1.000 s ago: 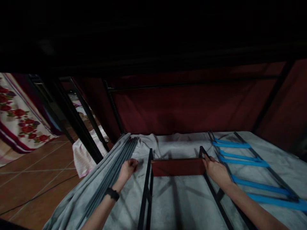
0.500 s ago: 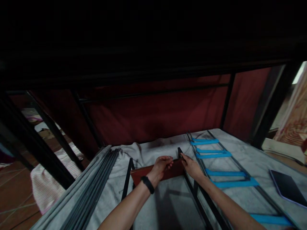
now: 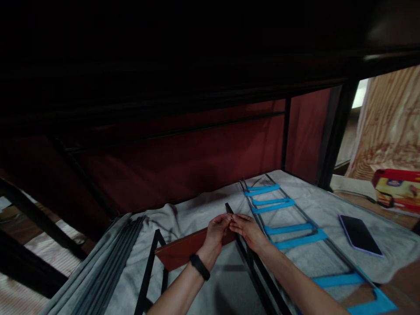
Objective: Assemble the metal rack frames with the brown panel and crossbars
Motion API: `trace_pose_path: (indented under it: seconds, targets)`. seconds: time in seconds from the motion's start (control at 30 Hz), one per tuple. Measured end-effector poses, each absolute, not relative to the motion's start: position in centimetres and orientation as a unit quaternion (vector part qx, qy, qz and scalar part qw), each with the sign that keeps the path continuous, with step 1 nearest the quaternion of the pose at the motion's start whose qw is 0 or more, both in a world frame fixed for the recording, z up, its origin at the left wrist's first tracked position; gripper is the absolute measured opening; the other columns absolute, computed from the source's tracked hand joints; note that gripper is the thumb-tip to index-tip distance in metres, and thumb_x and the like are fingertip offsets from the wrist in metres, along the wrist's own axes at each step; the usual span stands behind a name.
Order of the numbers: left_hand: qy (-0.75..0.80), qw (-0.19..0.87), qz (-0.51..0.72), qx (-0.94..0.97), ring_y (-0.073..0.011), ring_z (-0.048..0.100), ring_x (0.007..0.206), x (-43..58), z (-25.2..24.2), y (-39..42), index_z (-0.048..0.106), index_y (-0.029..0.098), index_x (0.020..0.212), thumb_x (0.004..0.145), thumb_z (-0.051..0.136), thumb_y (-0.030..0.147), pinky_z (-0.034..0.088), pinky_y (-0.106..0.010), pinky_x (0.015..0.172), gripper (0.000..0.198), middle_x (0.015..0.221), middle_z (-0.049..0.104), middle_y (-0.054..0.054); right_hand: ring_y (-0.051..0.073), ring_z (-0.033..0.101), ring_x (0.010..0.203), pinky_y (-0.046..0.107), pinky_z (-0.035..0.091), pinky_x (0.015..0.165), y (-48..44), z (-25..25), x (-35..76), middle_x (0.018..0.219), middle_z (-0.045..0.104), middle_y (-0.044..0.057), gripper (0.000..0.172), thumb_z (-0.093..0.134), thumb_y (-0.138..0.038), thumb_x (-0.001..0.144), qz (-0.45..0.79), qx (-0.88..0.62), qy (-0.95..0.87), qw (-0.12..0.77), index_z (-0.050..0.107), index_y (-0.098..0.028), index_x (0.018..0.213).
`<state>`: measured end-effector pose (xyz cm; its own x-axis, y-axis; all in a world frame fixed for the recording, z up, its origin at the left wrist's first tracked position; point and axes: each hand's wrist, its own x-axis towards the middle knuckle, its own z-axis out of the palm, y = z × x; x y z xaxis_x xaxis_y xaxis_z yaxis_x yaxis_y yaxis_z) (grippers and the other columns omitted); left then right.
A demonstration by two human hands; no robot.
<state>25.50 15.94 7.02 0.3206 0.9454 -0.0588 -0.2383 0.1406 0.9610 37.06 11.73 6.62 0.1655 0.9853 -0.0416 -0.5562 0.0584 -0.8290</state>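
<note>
Both hands meet mid-frame: L hand (image 3: 215, 232) and R hand (image 3: 248, 230) have fingertips closed together on a small shiny piece (image 3: 231, 218), prob. because it's too tiny for a fuller grip; can't tell what it is. It sits just over the R end of a red-brown board (image 3: 180, 253), which spans btwn the sides of a black frame (image 3: 149, 271), prob. as its crosspiece. Grey rods (image 3: 110, 262) lie bundled parallel, lower L, prob. to stay tidy; a blue-banded rack (image 3: 292, 229) lies flat R of centre, phone (image 3: 360, 236) face-up beyond it, lower R.

Surface: wrinkled grey cloth (image 3: 193, 208). Room's dim: dark overhang (image 3: 197, 65) fills the top, dk red hanging (image 3: 183, 166) behind, red box (image 3: 400, 190) at R edge, striped cloth (image 3: 36, 258) lower L.
</note>
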Motion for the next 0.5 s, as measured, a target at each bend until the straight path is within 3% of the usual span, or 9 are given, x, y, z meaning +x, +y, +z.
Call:
trace_pose_path:
  seconds: [0.07,0.17,0.3,0.4,0.5]
  targets:
    - [0.367,0.62,0.45,0.527,-0.0097,0.054,0.059,26.3,7.1,16.1,0.073,0.016,0.076,0.064,0.077,0.038,0.039,-0.021,0.054,0.026,0.071,0.067,-0.003,0.016,0.066,0.076,0.033,0.055,0.077,11.6,6.5,37.7,0.082,0.071,0.005,0.04,0.085,-0.041,0.057,0.587,-0.345,-0.267,0.681,0.072,-0.014,0.083]
    - [0.393,0.488,0.444,0.641,-0.0173,0.062,0.083,26.6,7.5,17.5,0.073,0.019,0.096,0.07,0.072,0.031,0.048,-0.027,0.074,0.028,0.093,0.07,-0.006,0.016,0.066,0.074,0.034,0.056,0.076,11.8,5.8,39.8,0.075,0.07,0.004,0.04,0.088,-0.039,0.052,0.556,-0.352,-0.23,0.717,0.071,-0.015,0.078]
    - [0.443,0.253,0.358,0.782,-0.0223,0.059,0.108,25.4,7.5,20.4,0.068,0.02,0.113,0.079,0.061,0.017,0.043,-0.034,0.097,0.035,0.115,0.067,-0.008,0.015,0.064,0.064,0.034,0.056,0.067,12.8,3.8,43.8,0.067,0.067,0.002,0.045,0.088,-0.043,0.046,0.49,-0.408,-0.221,0.738,0.07,-0.015,0.076]
    - [0.432,0.205,0.27,0.836,-0.0228,0.06,0.11,25.1,6.4,21.5,0.066,0.02,0.117,0.079,0.057,0.013,0.041,-0.034,0.101,0.04,0.12,0.066,-0.007,0.014,0.061,0.058,0.033,0.056,0.06,13.9,1.9,45.8,0.062,0.064,0.001,0.048,0.088,-0.046,0.041,0.451,-0.434,-0.215,0.75,0.069,-0.014,0.071]
    - [0.433,0.229,0.235,0.84,-0.0228,0.063,0.105,25.6,5.1,21.2,0.063,0.02,0.123,0.082,0.055,0.017,0.046,-0.032,0.095,0.043,0.117,0.069,-0.007,0.014,0.06,0.057,0.033,0.055,0.058,15.3,0.4,45.9,0.06,0.062,0.001,0.047,0.086,-0.051,0.045,0.449,-0.423,-0.23,0.753,0.068,-0.015,0.071]
